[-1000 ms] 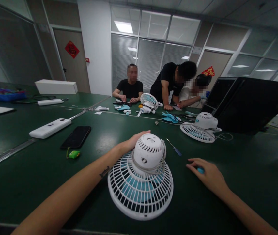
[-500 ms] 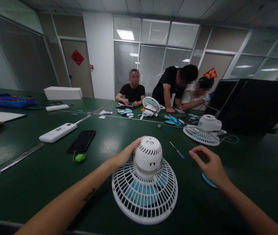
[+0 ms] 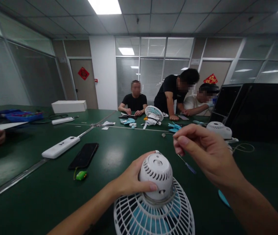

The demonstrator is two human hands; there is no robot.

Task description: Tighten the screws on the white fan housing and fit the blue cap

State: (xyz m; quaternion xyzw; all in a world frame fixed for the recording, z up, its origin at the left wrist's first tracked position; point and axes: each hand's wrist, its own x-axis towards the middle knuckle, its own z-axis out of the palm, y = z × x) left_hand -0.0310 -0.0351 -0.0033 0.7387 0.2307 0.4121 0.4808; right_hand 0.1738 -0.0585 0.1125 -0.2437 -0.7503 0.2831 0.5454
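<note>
A white electric fan [image 3: 158, 178] lies face down on the green table, its motor housing upward and light-blue blades showing through the grille. My left hand [image 3: 132, 178] is wrapped round that housing, thumb across the near side. Above and right of it, my right hand [image 3: 207, 151] is raised with thumb and forefinger pinched together. Whatever is in that pinch is too small to make out. Beneath the right hand lies a screwdriver [image 3: 190, 168] with a blue handle, partly covered. A light-blue rounded piece [image 3: 224, 198] shows beside my right wrist.
Left of the fan are a black phone [image 3: 84, 156] with a green charm [image 3: 81, 175] and a white power bank [image 3: 61, 147]. A second fan [image 3: 219, 130] and a black computer case [image 3: 258, 112] stand right. Farther back, three people sit or lean around another fan [image 3: 153, 115].
My right hand has risen and moved left, its fingers now in a tighter pinch. My left hand has come round the motor housing, its thumb now in front. The view has tilted up.
</note>
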